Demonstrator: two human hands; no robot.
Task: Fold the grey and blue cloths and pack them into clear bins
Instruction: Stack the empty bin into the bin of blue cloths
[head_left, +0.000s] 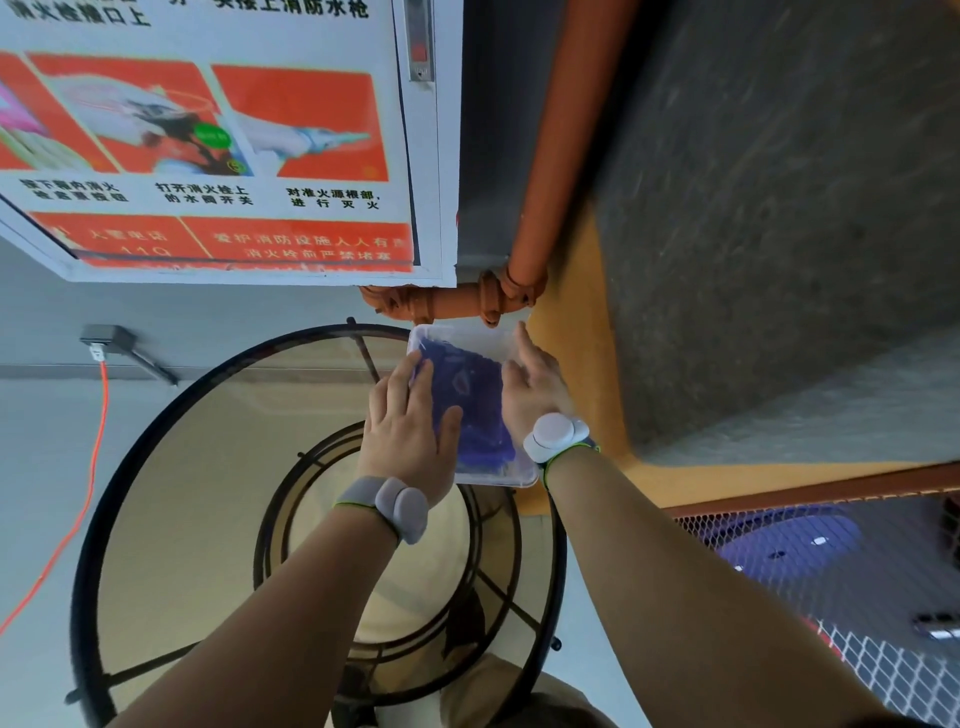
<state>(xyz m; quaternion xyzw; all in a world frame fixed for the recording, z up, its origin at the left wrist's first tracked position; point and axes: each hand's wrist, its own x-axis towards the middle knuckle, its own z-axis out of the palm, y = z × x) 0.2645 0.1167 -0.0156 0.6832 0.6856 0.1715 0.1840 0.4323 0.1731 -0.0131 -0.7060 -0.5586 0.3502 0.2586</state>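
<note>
A clear bin (511, 475) stands at the right edge of a round glass table (218, 467). Inside it lies a folded blue cloth (475, 400). My left hand (408, 431) lies flat on the left part of the cloth with fingers straight, pressing it down. My right hand (532, 387) is at the bin's right side, fingers stretched along the cloth's right edge and the bin wall. Each wrist wears a grey band. No grey cloth is in view.
The table has a black metal rim and ring frame (291, 545) beneath. An orange pipe (530, 249) and a fire-safety poster cabinet (218, 140) are behind. A wire mesh basket (841, 571) sits at the right. An orange cable (93, 457) hangs at the left.
</note>
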